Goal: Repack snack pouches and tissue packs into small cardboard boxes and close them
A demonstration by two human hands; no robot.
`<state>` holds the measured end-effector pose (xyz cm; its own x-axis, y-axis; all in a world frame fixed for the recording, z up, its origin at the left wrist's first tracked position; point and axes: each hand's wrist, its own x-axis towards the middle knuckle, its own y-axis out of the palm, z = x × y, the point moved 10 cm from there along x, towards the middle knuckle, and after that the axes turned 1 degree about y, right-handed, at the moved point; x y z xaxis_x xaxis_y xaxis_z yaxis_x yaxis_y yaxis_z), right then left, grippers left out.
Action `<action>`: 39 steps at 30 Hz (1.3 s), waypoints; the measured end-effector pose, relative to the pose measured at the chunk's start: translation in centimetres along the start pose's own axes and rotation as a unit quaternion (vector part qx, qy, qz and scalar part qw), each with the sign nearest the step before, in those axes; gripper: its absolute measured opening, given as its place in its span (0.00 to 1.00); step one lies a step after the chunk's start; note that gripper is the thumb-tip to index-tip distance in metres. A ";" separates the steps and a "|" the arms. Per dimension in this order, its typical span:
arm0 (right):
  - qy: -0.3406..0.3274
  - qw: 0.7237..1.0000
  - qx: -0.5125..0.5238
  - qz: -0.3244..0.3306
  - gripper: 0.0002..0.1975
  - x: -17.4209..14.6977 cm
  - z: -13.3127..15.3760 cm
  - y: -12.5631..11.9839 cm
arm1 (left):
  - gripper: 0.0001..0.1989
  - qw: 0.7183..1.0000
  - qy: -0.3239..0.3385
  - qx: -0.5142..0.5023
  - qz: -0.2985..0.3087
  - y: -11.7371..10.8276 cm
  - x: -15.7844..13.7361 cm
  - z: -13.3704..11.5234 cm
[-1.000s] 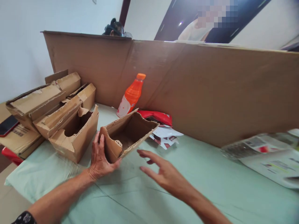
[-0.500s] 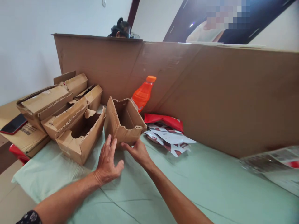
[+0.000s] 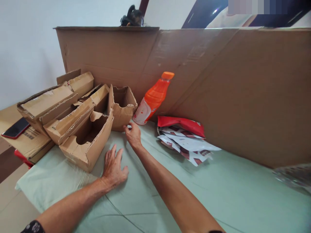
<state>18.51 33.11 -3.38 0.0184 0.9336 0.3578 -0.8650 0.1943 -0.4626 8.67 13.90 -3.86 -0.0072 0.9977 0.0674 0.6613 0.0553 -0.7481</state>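
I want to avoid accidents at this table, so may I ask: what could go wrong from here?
1. The right hand is at the lower front of the open box close beside the orange bottle; a push of the box towards the bottle might tip it over.
2. The phone lies near the edge of a flat carton, so a bump there could perhaps make it slide off.

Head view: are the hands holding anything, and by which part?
Left hand: nothing. Right hand: at the lower near edge of the open brown cardboard box beside the orange plastic bottle; grip unclear.
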 end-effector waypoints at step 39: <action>-0.175 0.972 -0.111 0.112 0.19 -11.8 1.0 1.0 | 0.13 0.969 0.043 0.032 -0.240 -14.5 -10.9 2.8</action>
<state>16.92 22.03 -7.24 -0.3631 0.8079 0.4642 -0.6977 0.0944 -0.7101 -2.94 2.31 4.38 -0.2381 0.8501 0.4698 0.5497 0.5167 -0.6564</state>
